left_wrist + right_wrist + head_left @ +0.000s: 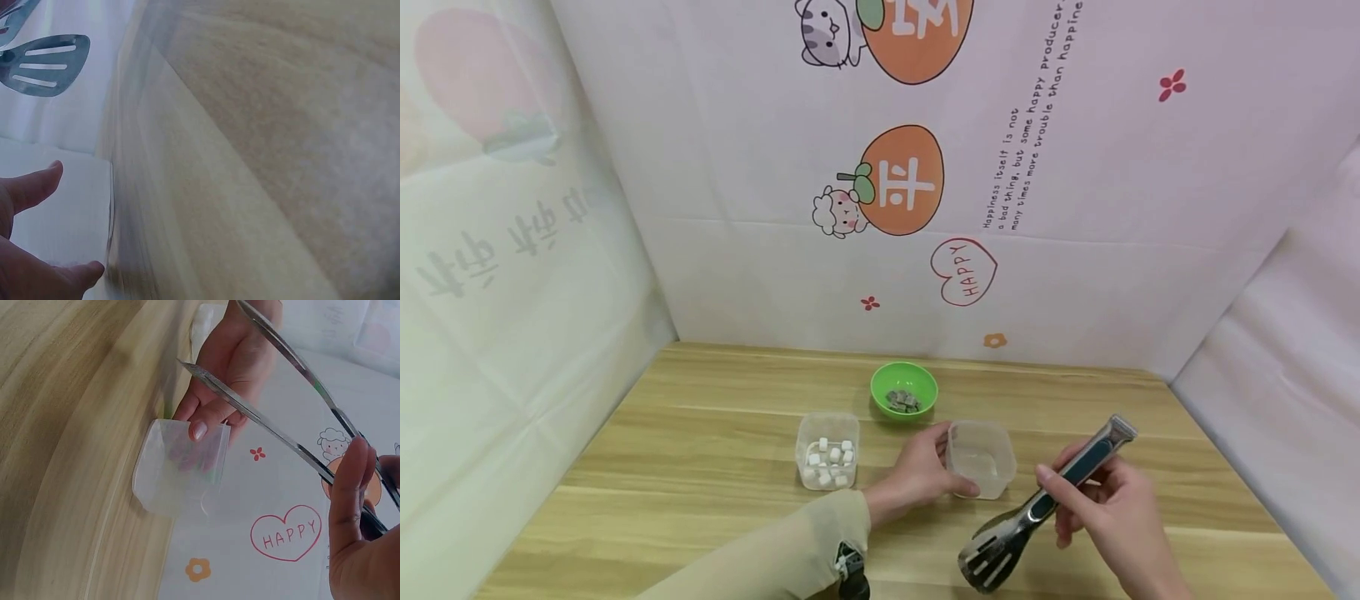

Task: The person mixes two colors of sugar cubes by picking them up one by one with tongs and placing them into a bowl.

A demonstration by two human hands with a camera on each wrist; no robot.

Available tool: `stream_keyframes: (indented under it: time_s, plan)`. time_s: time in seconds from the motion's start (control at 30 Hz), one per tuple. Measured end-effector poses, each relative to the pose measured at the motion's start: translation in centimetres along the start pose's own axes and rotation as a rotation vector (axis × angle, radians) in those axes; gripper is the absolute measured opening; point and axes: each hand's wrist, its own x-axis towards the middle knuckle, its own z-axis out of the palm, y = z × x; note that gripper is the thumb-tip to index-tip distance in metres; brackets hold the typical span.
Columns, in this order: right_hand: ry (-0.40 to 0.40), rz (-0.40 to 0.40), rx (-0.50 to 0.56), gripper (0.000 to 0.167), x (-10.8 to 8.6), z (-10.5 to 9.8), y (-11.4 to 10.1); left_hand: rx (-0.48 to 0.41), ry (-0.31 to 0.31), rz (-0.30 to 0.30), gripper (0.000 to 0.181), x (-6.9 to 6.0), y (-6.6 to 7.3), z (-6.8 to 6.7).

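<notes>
My left hand [917,471] holds the side of a clear plastic container [1000,454], with the thumb at its near side and fingers on the far side. In the right wrist view, the container [178,481] shows no contents through its cloudy wall. Metal tongs [1037,507] with slotted, spatula-like ends are gripped by my right hand [1116,508]. Their two arms stand apart in the right wrist view, with nothing between them. The slotted end hangs over the table, to the near right of the container.
Left of my left hand stands a second clear container [827,418] with several white cubes [835,455]. Farther back, a green bowl [904,372] holds small grey pieces [902,402]. The wooden table [737,392] meets printed white cloth walls [737,275] at the back and sides.
</notes>
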Motion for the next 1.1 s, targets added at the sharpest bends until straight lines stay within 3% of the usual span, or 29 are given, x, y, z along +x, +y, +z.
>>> stream_keyframes:
  time_s: [0.17,0.47,0.67,0.8,0.9,1.1]
  plan:
    - [-0.07,-0.011,0.001,0.024,-0.1,0.0,0.1,0.019,0.007,-0.007,0.106,0.3,0.2,0.2]
    - [-0.169,-0.097,0.114,0.023,-0.1,0.1,0.3,0.031,0.003,-0.011,0.113,0.4,0.5,0.2]
    - [-0.169,-0.027,0.148,0.021,-0.1,-0.3,0.4,0.121,-0.002,-0.014,0.121,-0.2,1.4,-0.5]
    - [-0.207,-0.026,0.161,0.012,-0.1,-0.6,0.4,0.146,0.025,0.042,0.106,-1.1,2.4,-1.5]
    - [-0.262,-0.055,0.166,0.007,0.0,-0.7,0.4,0.112,0.027,0.105,0.093,-2.2,3.3,-2.5]
    - [-0.332,-0.105,0.184,0.021,0.2,-0.8,0.4,-0.007,-0.013,0.201,0.079,-4.8,5.1,-5.0]
